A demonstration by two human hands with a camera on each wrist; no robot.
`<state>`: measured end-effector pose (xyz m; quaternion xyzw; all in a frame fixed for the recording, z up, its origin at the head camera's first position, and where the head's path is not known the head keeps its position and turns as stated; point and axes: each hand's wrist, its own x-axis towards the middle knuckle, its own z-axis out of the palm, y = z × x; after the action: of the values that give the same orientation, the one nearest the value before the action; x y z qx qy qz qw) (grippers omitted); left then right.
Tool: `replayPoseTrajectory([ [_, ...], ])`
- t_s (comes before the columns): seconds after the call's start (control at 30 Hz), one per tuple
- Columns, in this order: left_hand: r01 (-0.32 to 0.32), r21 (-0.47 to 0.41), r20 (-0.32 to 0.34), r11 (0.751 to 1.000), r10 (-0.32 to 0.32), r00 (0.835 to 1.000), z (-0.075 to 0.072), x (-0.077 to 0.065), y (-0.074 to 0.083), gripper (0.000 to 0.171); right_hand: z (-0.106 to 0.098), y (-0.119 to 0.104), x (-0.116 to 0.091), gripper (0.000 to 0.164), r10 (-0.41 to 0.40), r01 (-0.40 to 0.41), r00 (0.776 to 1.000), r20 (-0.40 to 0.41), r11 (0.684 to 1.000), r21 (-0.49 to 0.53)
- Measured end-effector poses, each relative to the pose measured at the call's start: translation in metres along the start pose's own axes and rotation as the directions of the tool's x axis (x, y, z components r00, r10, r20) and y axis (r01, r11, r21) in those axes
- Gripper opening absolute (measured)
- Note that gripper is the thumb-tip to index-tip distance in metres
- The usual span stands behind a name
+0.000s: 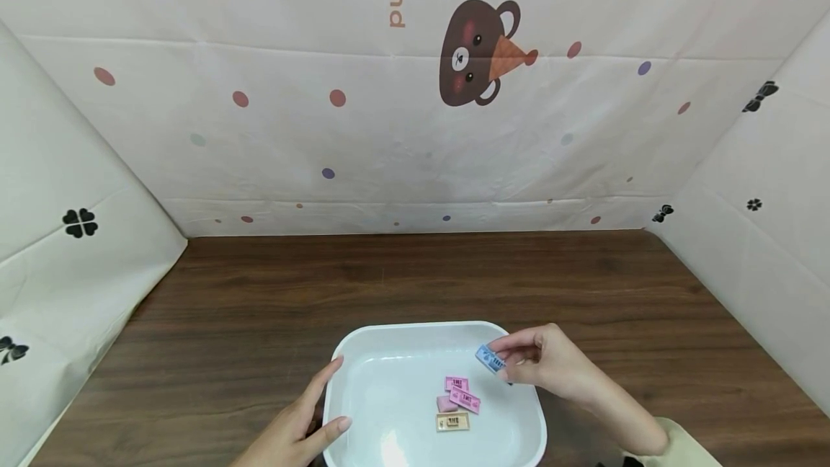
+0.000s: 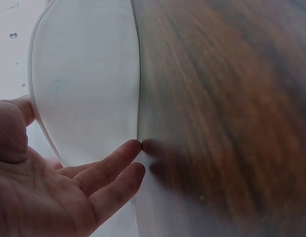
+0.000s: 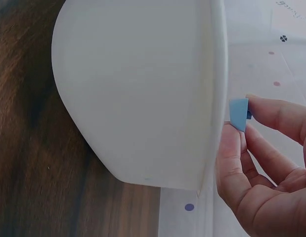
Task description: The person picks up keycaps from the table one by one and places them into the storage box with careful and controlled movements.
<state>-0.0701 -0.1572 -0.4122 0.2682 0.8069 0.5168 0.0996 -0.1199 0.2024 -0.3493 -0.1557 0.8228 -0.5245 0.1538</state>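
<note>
A small blue ingot-shaped block (image 1: 491,358) with dark printing is pinched between the thumb and fingers of my right hand (image 1: 545,360), above the tray's right far corner. Its plain light-blue end (image 3: 238,114) shows in the right wrist view. Beneath lies a white tray (image 1: 382,341). Inside it several small blocks cluster: a printed pink block (image 1: 465,399) overlaps others, and a tan block (image 1: 452,421) lies nearest me. My left hand (image 1: 295,420) holds the tray's left side, thumb and forefinger over the rim, other fingers (image 2: 115,165) against the outer wall.
The tray stands on a dark wood-grain table (image 1: 272,287). White cloth walls rise at the back and both sides; the back cloth (image 1: 389,128) carries coloured dots and a printed bear.
</note>
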Motion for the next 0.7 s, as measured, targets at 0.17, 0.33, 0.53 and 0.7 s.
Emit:
replayPoseTrajectory([
  [0.17, 0.008, 0.005, -0.003, 1.0, -0.008, 1.0, 0.0, 0.0, 0.0, 0.064, 0.004, -0.001, 0.001, 0.032, -0.014, 0.014, 1.0, 0.005, 1.0, 0.004],
  [0.33, -0.021, 0.006, -0.001, 1.0, 0.021, 1.0, 0.0, 0.0, -0.001, 0.063, 0.006, -0.002, 0.002, 0.03, -0.014, 0.014, 1.0, 0.003, 1.0, -0.028],
  [0.53, -0.034, 0.005, 0.0, 0.999, 0.034, 0.999, 0.0, 0.0, -0.002, 0.063, 0.009, -0.003, 0.003, 0.03, -0.015, 0.015, 1.0, 0.022, 0.999, -0.028],
  [0.7, -0.023, 0.012, 0.002, 1.0, 0.022, 1.0, 0.0, 0.0, -0.001, 0.063, 0.012, -0.003, 0.004, 0.03, -0.012, 0.012, 0.999, 0.038, 1.0, -0.016],
])
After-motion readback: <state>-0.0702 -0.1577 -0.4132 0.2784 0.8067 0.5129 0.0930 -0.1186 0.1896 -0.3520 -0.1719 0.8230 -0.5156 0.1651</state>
